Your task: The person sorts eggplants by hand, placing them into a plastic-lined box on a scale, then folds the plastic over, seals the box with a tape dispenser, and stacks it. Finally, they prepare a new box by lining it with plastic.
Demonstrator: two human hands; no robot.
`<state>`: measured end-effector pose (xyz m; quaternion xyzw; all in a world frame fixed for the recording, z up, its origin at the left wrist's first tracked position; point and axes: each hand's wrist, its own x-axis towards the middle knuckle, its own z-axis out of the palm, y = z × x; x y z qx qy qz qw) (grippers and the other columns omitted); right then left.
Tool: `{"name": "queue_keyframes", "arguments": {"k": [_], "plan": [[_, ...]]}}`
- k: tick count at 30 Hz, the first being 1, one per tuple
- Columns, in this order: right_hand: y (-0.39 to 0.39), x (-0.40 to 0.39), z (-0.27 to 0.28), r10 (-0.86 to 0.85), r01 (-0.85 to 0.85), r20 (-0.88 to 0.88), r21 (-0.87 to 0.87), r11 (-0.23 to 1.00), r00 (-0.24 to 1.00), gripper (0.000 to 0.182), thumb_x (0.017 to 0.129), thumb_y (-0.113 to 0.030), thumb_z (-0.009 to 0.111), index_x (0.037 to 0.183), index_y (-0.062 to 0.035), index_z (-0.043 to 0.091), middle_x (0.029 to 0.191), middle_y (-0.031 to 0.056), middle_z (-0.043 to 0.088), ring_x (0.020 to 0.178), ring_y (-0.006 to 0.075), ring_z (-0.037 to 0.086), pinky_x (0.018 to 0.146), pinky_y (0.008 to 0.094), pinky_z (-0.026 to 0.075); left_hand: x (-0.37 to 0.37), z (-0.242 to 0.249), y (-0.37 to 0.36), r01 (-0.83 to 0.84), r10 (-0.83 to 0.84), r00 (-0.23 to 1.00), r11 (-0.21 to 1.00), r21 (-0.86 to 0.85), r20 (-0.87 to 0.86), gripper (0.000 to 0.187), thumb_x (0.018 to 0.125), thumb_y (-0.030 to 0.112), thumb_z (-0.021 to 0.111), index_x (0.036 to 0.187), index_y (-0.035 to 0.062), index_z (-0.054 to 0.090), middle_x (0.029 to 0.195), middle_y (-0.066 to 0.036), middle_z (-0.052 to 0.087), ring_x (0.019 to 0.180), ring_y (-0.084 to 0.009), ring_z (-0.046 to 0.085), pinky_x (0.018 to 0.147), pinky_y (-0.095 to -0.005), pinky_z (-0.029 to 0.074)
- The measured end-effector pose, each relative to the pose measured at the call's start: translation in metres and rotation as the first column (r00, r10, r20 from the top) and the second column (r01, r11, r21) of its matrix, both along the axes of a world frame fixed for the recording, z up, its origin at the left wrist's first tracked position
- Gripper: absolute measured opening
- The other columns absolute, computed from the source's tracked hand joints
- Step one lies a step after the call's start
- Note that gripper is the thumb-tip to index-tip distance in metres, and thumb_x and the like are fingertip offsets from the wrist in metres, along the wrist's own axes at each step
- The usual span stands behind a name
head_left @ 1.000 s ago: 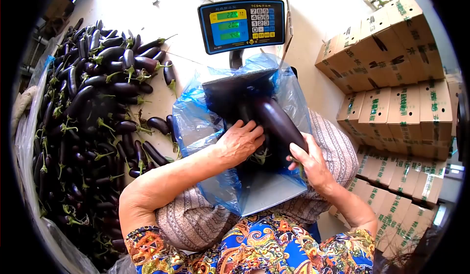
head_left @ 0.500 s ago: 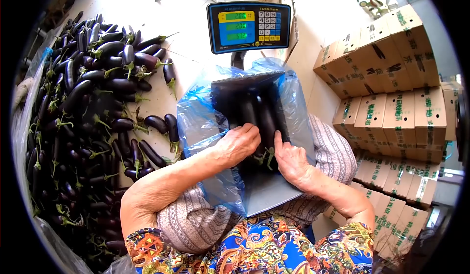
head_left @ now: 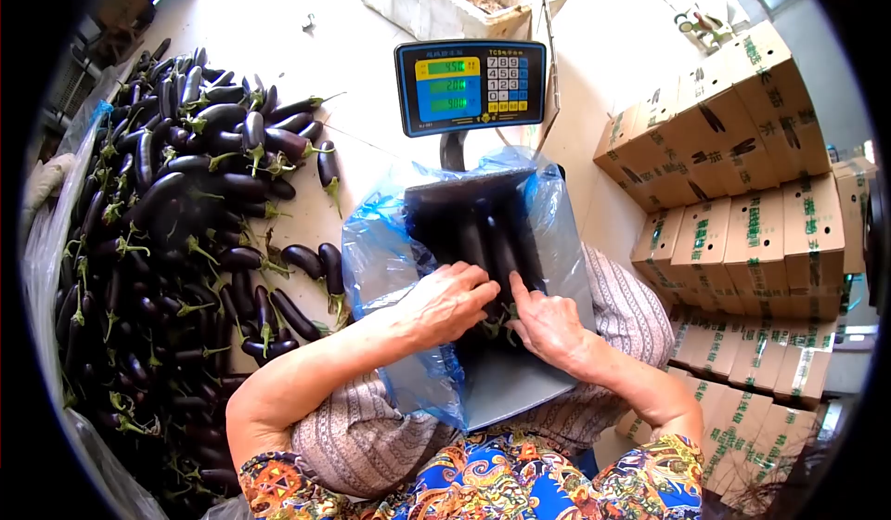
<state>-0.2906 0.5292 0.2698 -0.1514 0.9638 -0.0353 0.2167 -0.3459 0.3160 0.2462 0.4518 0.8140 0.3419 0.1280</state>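
A box [head_left: 520, 385] lined with a blue plastic bag [head_left: 376, 251] sits on a scale in front of me, holding several dark purple eggplants [head_left: 492, 237] laid side by side. My left hand [head_left: 447, 302] rests flat on the stem ends of the eggplants at the left of the box. My right hand [head_left: 548, 325] lies beside it, fingers spread, pressing on the eggplants at the right. Neither hand grips anything.
The scale's display [head_left: 471, 84] stands on a post behind the box. A large heap of eggplants [head_left: 176, 223] covers the floor at left. Stacked cardboard cartons [head_left: 742, 195] fill the right side. A white foam crate [head_left: 436, 0] sits at the top.
One second ago my right hand held a large eggplant over the box; it now lies in the box with the others, and both hands press on the stem ends.
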Motion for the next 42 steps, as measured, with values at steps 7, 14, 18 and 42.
{"name": "queue_keyframes", "arguments": {"k": [7,14,18,42], "plan": [[0.044,-0.040,0.037,-0.244,0.126,-0.284,-0.375,0.918,0.927,0.042,0.085,-0.022,0.073,0.122,-0.0050,0.061,0.089,0.0149,0.067,0.074,0.0300,0.068,0.068,0.0379,0.057,-0.007,0.050,-0.055,-0.173,0.163,0.982,0.978,0.120,0.092,0.038,0.084,0.013,0.073,0.120,0.0050,0.064,0.105,-0.014,0.067,0.092,-0.0326,0.067,0.080,-0.0395,0.056],[0.071,-0.053,0.014,-0.435,0.237,-0.257,-0.554,0.798,0.863,0.033,0.084,-0.007,0.071,0.116,-0.0006,0.065,0.096,0.0150,0.067,0.074,0.0206,0.066,0.066,0.0307,0.056,0.017,0.006,-0.112,-0.759,0.666,0.641,0.625,0.184,0.381,0.019,0.092,-0.001,0.063,0.111,-0.0030,0.067,0.091,-0.009,0.070,0.083,-0.0126,0.068,0.070,-0.0241,0.053],[0.065,-0.051,0.012,-0.431,0.217,-0.241,-0.596,0.773,0.870,0.031,0.083,-0.002,0.071,0.113,0.0012,0.066,0.098,0.0157,0.067,0.074,0.0211,0.067,0.066,0.0293,0.056,0.044,-0.034,-0.133,-0.872,0.741,0.459,0.482,0.087,0.490,0.018,0.091,0.001,0.062,0.108,-0.0034,0.068,0.089,-0.011,0.072,0.083,-0.0158,0.071,0.075,-0.0263,0.055],[0.003,-0.051,0.007,-0.094,-0.053,-0.286,-0.465,0.884,0.954,0.018,0.089,0.003,0.063,0.106,0.0011,0.067,0.099,0.0147,0.067,0.088,0.0249,0.068,0.076,0.0327,0.056,0.188,-0.177,-0.253,-0.997,0.999,-0.030,-0.031,-0.072,-0.022,0.021,0.088,0.008,0.062,0.108,0.0032,0.065,0.094,-0.015,0.066,0.085,-0.0310,0.066,0.077,-0.0384,0.052]]}}
